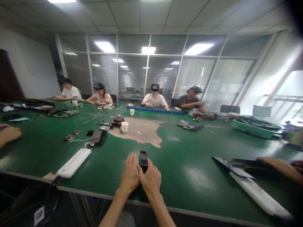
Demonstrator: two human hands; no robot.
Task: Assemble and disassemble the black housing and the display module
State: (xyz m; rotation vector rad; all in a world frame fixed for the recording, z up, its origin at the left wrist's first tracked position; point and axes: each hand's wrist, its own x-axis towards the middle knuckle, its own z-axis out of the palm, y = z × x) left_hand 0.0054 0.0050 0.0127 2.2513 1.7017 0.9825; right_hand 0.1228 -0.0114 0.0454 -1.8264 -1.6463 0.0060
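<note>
On the green table (175, 170), a small black box-shaped device (143, 160) stands upright near the front edge. Its top shows slots and small raised parts, but the exact kind is unclear. My right hand (151, 178) grips it, thumb on the near side and fingers along the right. Just to its left, my left hand (130, 173) has its fingers stretched forward, close together. A narrow pale strip shows between the left hand and the device; I cannot make out what it is. My left thumb is mostly hidden.
A white power strip (74, 162) and eyeglasses (72, 135) lie left. Ahead are a paper cup (124, 127) and a bare brown patch (144, 129). Grey metal parts (189, 125) and a green basket (255, 127) lie right. Several people sit around; co-workers' hands show at both sides.
</note>
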